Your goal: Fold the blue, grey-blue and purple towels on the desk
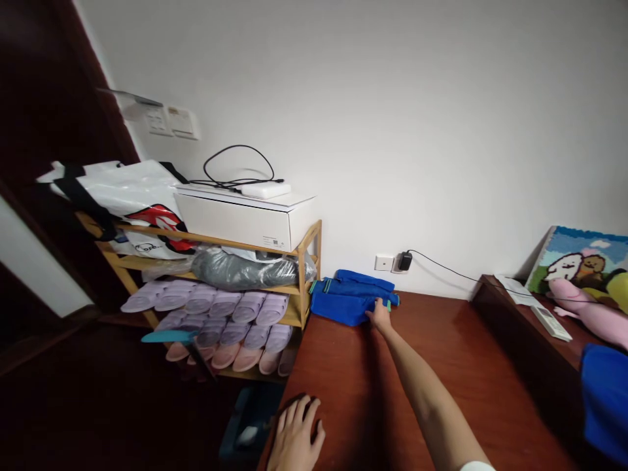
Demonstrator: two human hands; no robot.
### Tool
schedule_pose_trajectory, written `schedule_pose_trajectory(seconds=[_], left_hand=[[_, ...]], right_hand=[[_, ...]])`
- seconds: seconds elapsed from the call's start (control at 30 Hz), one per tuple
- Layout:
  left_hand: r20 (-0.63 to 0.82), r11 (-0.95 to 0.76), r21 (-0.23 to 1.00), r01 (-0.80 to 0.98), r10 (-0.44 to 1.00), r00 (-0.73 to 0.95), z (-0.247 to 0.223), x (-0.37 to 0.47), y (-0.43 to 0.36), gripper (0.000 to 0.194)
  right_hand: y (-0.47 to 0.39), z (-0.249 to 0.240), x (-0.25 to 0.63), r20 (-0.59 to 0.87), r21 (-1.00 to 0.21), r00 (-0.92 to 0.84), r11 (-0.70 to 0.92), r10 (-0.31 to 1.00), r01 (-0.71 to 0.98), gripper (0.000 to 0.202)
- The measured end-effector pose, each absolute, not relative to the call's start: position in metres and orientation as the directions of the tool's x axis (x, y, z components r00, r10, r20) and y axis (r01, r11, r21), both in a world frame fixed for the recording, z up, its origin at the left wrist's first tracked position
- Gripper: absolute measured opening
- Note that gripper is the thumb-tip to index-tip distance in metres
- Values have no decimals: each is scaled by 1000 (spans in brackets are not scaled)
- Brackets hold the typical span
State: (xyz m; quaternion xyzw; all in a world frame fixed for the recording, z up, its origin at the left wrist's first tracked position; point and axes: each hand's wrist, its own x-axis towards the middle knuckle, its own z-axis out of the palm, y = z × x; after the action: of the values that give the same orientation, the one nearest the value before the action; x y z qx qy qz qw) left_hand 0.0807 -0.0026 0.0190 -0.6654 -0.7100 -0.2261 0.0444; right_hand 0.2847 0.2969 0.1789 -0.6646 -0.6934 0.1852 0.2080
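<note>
My right hand (pixel 379 318) reaches to the far left part of the brown table (pixel 432 353). Its fingers are closed on the right end of a blue fabric pouch (pixel 343 310), the front one of a small pile. Behind that pouch lie more folded blue fabric pieces (pixel 363 282), some with green edging; how many overlap is hard to make out. My left hand (pixel 297 435) lies palm down at the table's left edge, its fingers spread and holding nothing.
A wooden rack (pixel 305 281) beside the table holds rows of slippers (pixel 226 304), a white box (pixel 235 216) and a printed bag (pixel 132 190). An adapter (pixel 405 261) is plugged in at the wall. A remote (pixel 552 323) and pink plush (pixel 583 304) lie on the raised surface at right.
</note>
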Motion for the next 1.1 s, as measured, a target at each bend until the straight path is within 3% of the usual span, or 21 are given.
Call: schedule_pose_trajectory(seconds=[0.17,0.33,0.43,0.5,0.6,0.73,0.8,0.93,1.0,1.07,1.1], left_hand=[[330,27,292,956,935,-127,26,82,-2,44],[344,7,296,955,932,-113,33,83,1,44],[360,-8,295,955,927,-103,39,84,1,43],[359,-8,289,957,928,-101,42,85,2,43],[345,4,275,961,933,-103,47,85,2,44],[328,8,251,968,940,-93,52,86,3,45],[323,15,241,971,942,-95,55,87,2,45],[283,43,283,958,951,-126,71,89,1,46],[252,40,518,855,947,-197,87,87,5,39],[252,-38,774,632,934,-253,110,86,15,38],[278,-104,846,523,923,-266,124,87,21,43]], right_hand=[[305,246,288,98,-452,-170,196,981,870,18],[300,338,290,220,-421,-365,425,905,801,37],[279,374,297,219,-332,-466,515,857,790,26],[261,391,304,220,-251,-492,536,842,806,19],[233,415,314,250,-150,-490,534,835,832,27],[197,456,324,300,-98,-496,543,815,834,30],[180,476,330,312,-166,-531,595,788,786,32],[149,508,348,301,-473,-631,687,715,552,40],[137,522,360,328,-586,-592,650,736,484,44],[125,532,372,337,-654,-582,628,740,422,45],[119,535,377,335,-670,-603,633,724,387,45]])
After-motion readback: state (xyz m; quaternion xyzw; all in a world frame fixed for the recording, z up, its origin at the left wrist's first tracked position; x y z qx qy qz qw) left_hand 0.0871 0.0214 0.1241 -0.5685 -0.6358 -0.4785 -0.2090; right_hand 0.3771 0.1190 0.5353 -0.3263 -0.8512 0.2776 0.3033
